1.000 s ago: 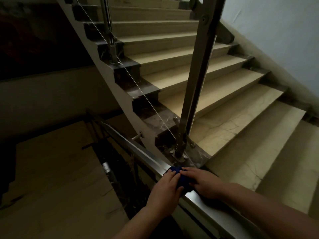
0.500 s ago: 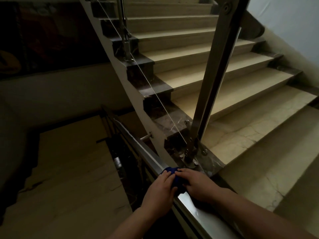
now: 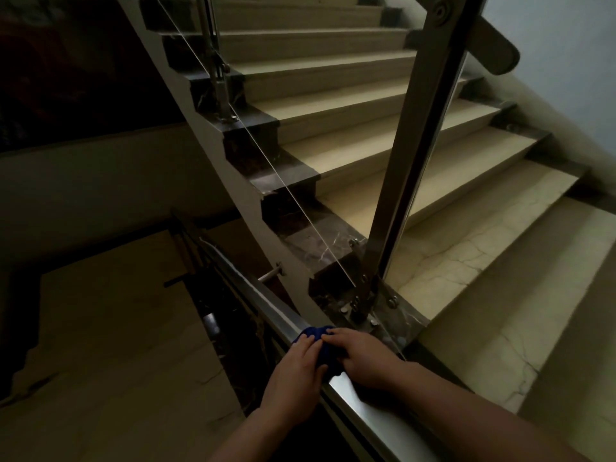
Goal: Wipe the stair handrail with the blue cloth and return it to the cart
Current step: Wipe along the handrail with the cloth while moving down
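A blue cloth [image 3: 322, 345] lies bunched on the flat steel handrail [image 3: 253, 295], which slopes down to the left from the bottom of the head view. My left hand [image 3: 295, 373] presses the cloth from the left side of the rail. My right hand [image 3: 361, 356] covers it from the right, fingertips touching the left hand's. Most of the cloth is hidden under both hands. No cart shows in this view.
A tall steel baluster post [image 3: 410, 155] bolted to the dark marble stair edge rises just beyond my hands. Beige stone steps [image 3: 450, 255] climb to the upper right. A thin wire [image 3: 266, 161] runs diagonally along the stair edge. A lower landing [image 3: 100, 328] lies at left.
The view has shifted left and tilted, so the post and stairs sit further right. Both hands stay pressed on the cloth and have edged slightly along the rail.
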